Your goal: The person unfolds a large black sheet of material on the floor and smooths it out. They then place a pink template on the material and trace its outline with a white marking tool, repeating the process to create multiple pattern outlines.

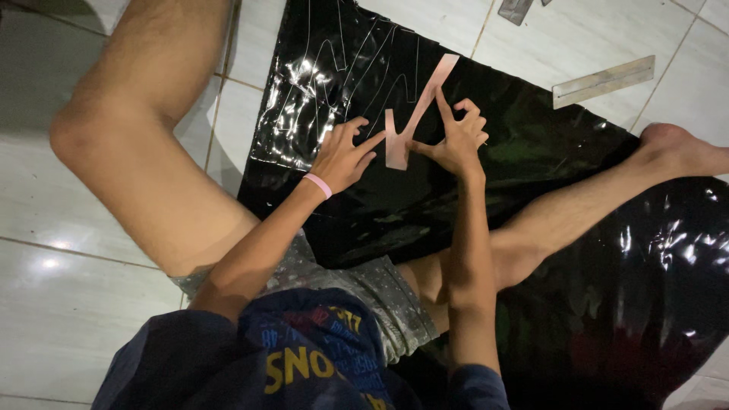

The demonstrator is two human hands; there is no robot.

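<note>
Clearly, sheet: glossy black sheet [531, 152] spread flat on the tiled floor [61, 228], traced outlines showing
Template: pink letter cutout [414, 114] lying on the sheet
Left hand [342, 156]: fingers spread, forefinger pinning the cutout's lower edge
Right hand [456, 137]: fingers splayed, pressing it steady
Ruler [604, 80]: well apart on the tiles
</note>
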